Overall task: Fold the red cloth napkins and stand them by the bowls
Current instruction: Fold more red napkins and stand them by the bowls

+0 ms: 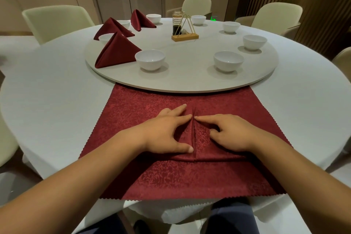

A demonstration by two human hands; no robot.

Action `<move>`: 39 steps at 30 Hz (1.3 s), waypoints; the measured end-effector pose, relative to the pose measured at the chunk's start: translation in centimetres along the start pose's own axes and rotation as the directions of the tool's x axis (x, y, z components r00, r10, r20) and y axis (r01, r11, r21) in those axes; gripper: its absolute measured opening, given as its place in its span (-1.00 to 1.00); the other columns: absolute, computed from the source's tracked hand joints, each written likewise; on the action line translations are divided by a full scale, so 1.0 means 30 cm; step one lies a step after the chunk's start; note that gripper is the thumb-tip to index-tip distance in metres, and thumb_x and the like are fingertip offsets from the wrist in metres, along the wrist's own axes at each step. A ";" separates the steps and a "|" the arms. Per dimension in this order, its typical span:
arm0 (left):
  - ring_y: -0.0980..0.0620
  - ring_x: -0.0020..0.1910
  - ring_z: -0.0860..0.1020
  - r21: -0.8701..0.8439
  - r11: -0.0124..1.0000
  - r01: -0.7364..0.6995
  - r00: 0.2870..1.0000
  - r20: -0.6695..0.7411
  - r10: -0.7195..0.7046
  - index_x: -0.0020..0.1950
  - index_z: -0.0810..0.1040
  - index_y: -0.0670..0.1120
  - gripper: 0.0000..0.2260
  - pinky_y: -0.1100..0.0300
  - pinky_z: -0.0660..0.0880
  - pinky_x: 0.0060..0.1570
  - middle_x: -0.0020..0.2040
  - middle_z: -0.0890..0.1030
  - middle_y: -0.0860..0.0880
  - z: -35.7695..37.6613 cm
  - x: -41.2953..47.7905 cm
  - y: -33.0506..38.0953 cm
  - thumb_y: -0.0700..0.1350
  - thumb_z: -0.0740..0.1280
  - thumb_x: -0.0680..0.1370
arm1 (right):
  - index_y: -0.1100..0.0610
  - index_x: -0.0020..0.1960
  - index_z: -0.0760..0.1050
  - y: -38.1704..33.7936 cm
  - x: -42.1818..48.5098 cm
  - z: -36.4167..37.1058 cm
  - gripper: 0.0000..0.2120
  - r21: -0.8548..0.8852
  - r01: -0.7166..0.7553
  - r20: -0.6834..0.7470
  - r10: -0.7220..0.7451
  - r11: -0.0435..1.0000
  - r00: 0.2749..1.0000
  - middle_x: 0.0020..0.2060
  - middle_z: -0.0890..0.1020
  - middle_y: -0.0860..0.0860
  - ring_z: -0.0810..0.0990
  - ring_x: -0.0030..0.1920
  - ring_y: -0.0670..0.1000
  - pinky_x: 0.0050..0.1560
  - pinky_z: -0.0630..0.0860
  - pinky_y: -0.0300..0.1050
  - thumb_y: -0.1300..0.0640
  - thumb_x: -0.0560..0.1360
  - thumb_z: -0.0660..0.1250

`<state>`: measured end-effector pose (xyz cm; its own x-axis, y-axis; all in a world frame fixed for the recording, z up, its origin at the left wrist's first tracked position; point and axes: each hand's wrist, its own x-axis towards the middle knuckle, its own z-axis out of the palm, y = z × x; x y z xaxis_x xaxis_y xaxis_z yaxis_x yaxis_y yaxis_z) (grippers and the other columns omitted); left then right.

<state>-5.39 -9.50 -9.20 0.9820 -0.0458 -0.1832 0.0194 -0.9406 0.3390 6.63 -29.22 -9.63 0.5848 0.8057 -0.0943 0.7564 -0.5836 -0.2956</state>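
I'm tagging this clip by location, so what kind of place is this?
Probably a restaurant's private dining room: a large round table with a turntable in its middle, white bowls set around the turntable, three folded red napkins standing beside some, and pale matching chairs.

Just the one view here: a wide-angle cam worn on the person's head, facing forward and tilted down over the round tabletop (pixel 47 85). It's really close in, so both forearms fill the bottom, the left hand (pixel 167 135) and right hand (pixel 231 135) sit low centre, and the far chairs (pixel 197 4) land up top.
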 end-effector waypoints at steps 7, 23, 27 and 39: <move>0.02 0.59 -0.03 0.200 0.980 -0.005 0.997 -0.071 0.019 0.66 -0.04 0.15 -0.36 -0.17 0.10 0.52 0.66 -0.22 0.08 0.047 -0.015 0.031 0.27 0.11 0.64 | -0.32 0.52 0.22 0.014 0.000 0.004 -0.49 0.041 0.058 -0.007 -0.058 0.997 0.998 0.48 0.41 -0.15 0.37 0.47 -0.05 0.46 0.28 -0.14 0.06 0.64 0.21; 0.10 0.51 0.30 0.161 0.972 -0.172 0.934 -0.288 0.213 0.58 0.30 0.07 -0.51 0.09 0.27 0.49 0.57 0.32 0.07 0.098 -0.070 0.049 0.18 0.00 0.68 | -0.21 0.22 0.61 0.048 0.000 0.024 -0.73 0.247 0.089 -0.119 -0.061 0.965 0.991 -0.03 0.63 -0.34 0.53 -0.06 -0.35 0.07 0.42 -0.31 0.03 0.55 0.41; 0.11 0.63 -0.12 0.253 0.958 -0.137 0.979 -0.110 0.169 0.67 -0.04 0.10 -0.33 0.02 -0.08 0.60 0.67 -0.12 0.09 0.140 -0.077 0.059 0.33 -0.27 0.60 | -0.19 0.28 0.58 0.024 -0.017 0.010 -0.72 0.168 0.090 -0.102 -0.074 0.982 0.992 -0.09 0.51 -0.36 0.49 -0.08 -0.37 0.08 0.39 -0.30 -0.01 0.58 0.36; 0.13 0.62 -0.23 0.306 0.946 -0.103 0.988 -0.081 0.133 0.67 -0.11 0.02 -0.31 0.04 -0.19 0.59 0.66 -0.20 0.10 0.162 -0.069 0.053 0.31 -0.26 0.60 | 0.15 0.44 0.47 -0.116 -0.318 0.247 -0.42 -0.287 0.067 -0.226 -0.136 0.956 0.965 0.44 0.47 0.06 0.37 0.48 0.07 0.40 0.20 0.04 -0.11 0.53 0.11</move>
<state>-8.31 -12.55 -12.77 0.9878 -0.1433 -0.0606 -0.1400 -0.9885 0.0567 -3.76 -34.11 -14.75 0.5277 0.8336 0.1636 0.8463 -0.5325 -0.0162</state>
